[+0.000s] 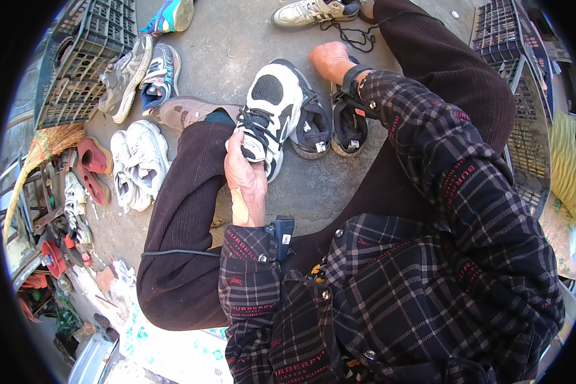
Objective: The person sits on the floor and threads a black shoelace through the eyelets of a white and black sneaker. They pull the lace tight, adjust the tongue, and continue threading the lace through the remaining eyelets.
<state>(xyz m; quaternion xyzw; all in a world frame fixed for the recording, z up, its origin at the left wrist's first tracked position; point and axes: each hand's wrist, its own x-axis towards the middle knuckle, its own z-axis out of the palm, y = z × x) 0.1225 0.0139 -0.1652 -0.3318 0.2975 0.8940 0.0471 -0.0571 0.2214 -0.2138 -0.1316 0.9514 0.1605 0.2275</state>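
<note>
My left hand (pixel 246 178) is closed around the heel end of a white and black sneaker (pixel 270 105), thumb over the tongue. The sneaker's black laces are in place and its toe points away from me. Past it, my right hand (pixel 330 62) is curled, knuckles up, by the front of a dark shoe (pixel 349 128); whatever its fingers hold is hidden. Beside that shoe stands a matching dark shoe (pixel 313 125), partly covered by the sneaker.
Pairs of shoes line the left: blue sneakers (pixel 161 70), white sneakers (pixel 141 160), red slip-ons (pixel 93 168). A straw broom (pixel 48 144) leans below a black crate (pixel 86 67); another crate (pixel 528 121) stands right. A white sneaker with black laces (pixel 310 13) lies far ahead.
</note>
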